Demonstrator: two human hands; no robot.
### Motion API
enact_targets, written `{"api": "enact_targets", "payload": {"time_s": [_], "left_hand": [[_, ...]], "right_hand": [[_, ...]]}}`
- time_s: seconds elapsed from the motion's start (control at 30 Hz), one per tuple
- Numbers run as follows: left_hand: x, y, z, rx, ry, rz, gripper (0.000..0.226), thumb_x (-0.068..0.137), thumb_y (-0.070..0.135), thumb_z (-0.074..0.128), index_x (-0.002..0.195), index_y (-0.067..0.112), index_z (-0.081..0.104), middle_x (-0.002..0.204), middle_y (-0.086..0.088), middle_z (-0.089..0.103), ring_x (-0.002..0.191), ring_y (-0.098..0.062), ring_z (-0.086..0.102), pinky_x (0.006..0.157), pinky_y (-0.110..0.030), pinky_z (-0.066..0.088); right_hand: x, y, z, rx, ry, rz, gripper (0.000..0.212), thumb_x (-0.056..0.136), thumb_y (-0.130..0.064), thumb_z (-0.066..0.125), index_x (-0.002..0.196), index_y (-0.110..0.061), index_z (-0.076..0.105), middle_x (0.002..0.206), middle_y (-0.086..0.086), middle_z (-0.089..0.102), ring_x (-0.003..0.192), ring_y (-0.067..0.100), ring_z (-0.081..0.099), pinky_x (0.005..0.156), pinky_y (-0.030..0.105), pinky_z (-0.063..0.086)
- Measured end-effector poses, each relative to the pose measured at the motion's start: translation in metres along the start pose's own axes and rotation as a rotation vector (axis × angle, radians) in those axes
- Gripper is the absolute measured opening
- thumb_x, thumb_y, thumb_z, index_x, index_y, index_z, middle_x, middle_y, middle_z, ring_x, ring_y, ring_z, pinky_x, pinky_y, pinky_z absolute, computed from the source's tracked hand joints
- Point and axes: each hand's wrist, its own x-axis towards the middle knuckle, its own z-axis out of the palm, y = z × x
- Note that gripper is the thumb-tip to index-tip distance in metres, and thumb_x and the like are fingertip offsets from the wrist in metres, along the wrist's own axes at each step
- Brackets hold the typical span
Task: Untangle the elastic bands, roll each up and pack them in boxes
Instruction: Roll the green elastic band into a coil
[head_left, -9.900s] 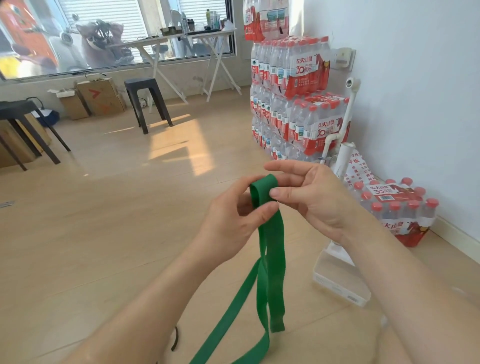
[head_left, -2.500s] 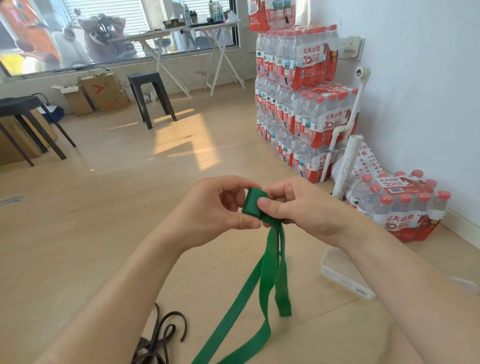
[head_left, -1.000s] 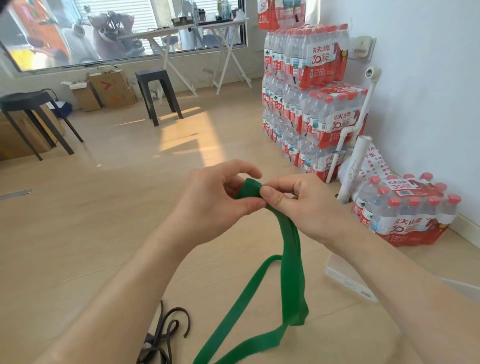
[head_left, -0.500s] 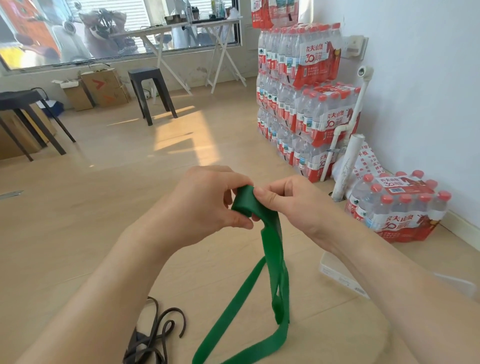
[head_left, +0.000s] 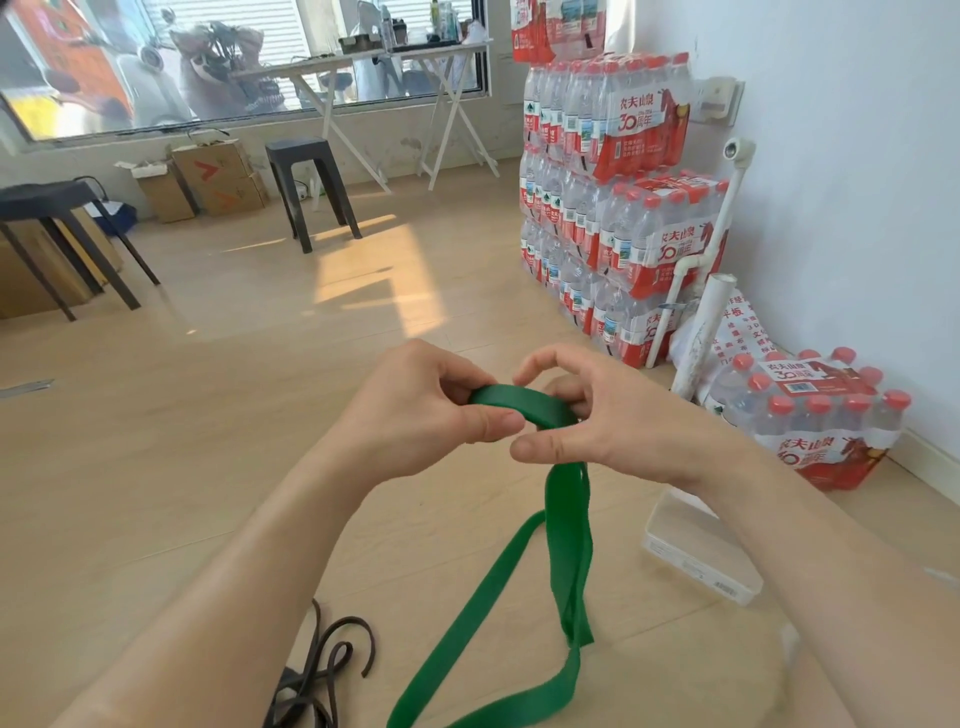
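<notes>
A wide green elastic band (head_left: 569, 525) hangs from both hands above the wooden floor, its upper end curled into a small roll between them. My left hand (head_left: 421, 402) pinches the left side of that roll with thumb and fingers. My right hand (head_left: 597, 421) holds the right side, thumb under the curl and fingers spread above it. The band's loose tail drops down and loops along the floor towards the bottom edge. A tangle of thin dark bands (head_left: 317, 675) lies on the floor at the bottom, left of the green tail.
A clear plastic box (head_left: 696, 556) lies on the floor under my right forearm. Stacked packs of bottled water (head_left: 613, 208) stand against the white wall, with another pack (head_left: 821, 415) and white pipes beside them. Black stools and cardboard boxes stand farther back near the window.
The rolled top of the green band has opened into a wider curl between my hands. My right fingers have spread apart above it. The hanging tail has swung slightly.
</notes>
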Motion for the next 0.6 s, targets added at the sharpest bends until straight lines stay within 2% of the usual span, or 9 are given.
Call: {"api": "enact_targets", "payload": {"time_s": [0.07, 0.17, 0.27, 0.33, 0.43, 0.53, 0.6], "left_hand": [[0.001, 0.000, -0.002, -0.098, 0.003, -0.027, 0.012, 0.069, 0.021, 0.081, 0.080, 0.021, 0.076, 0.070, -0.006, 0.072, 0.063, -0.015, 0.062, 0.068, -0.036, 0.054], [0.001, 0.000, -0.002, -0.225, 0.012, -0.040, 0.017, 0.071, 0.018, 0.079, 0.086, 0.013, 0.076, 0.069, -0.009, 0.072, 0.060, -0.012, 0.062, 0.061, -0.024, 0.053], [0.003, -0.001, 0.001, -0.327, 0.062, -0.058, 0.020, 0.071, 0.016, 0.077, 0.090, 0.008, 0.075, 0.076, -0.014, 0.073, 0.063, -0.016, 0.063, 0.064, -0.026, 0.054], [0.004, -0.001, 0.002, -0.383, 0.095, -0.068, 0.019, 0.072, 0.017, 0.076, 0.088, 0.007, 0.075, 0.072, -0.010, 0.072, 0.062, -0.016, 0.062, 0.063, -0.025, 0.053], [0.005, -0.001, 0.004, -0.450, 0.150, -0.085, 0.017, 0.072, 0.021, 0.075, 0.082, 0.008, 0.076, 0.068, -0.008, 0.071, 0.060, -0.016, 0.060, 0.060, -0.025, 0.051], [0.005, -0.001, 0.006, -0.498, 0.193, -0.099, 0.021, 0.070, 0.025, 0.076, 0.081, 0.008, 0.077, 0.070, -0.012, 0.071, 0.062, -0.018, 0.059, 0.062, -0.026, 0.050], [0.005, 0.000, 0.010, -0.532, 0.214, -0.107, 0.023, 0.070, 0.025, 0.077, 0.085, 0.007, 0.076, 0.076, -0.018, 0.071, 0.064, -0.019, 0.060, 0.062, -0.027, 0.051]], "right_hand": [[0.000, -0.003, 0.003, -0.030, 0.111, -0.080, 0.033, 0.068, -0.038, 0.083, 0.097, -0.031, 0.068, 0.087, 0.001, 0.073, 0.086, 0.021, 0.069, 0.088, 0.047, 0.054], [-0.003, -0.006, 0.004, 0.089, 0.156, -0.118, 0.025, 0.068, -0.032, 0.082, 0.092, -0.029, 0.075, 0.087, -0.003, 0.076, 0.088, 0.016, 0.071, 0.091, 0.040, 0.054], [-0.001, -0.005, 0.007, 0.157, 0.192, -0.132, 0.033, 0.063, -0.038, 0.081, 0.094, -0.029, 0.075, 0.089, -0.004, 0.076, 0.089, 0.015, 0.072, 0.091, 0.039, 0.055], [0.002, -0.005, 0.013, 0.168, 0.245, -0.121, 0.039, 0.063, -0.037, 0.081, 0.100, -0.029, 0.072, 0.085, -0.003, 0.076, 0.084, 0.014, 0.072, 0.088, 0.037, 0.056], [0.001, -0.008, 0.021, 0.129, 0.306, -0.155, 0.039, 0.075, -0.027, 0.079, 0.111, -0.032, 0.065, 0.083, -0.004, 0.076, 0.080, 0.006, 0.072, 0.079, 0.021, 0.056], [-0.004, -0.014, 0.028, 0.027, 0.352, -0.248, 0.032, 0.084, -0.023, 0.072, 0.115, -0.033, 0.068, 0.084, -0.021, 0.071, 0.077, -0.010, 0.066, 0.070, 0.006, 0.047], [-0.005, -0.016, 0.031, -0.014, 0.373, -0.272, 0.031, 0.087, -0.024, 0.069, 0.116, -0.032, 0.067, 0.085, -0.026, 0.068, 0.074, -0.013, 0.063, 0.066, 0.003, 0.043]]}}
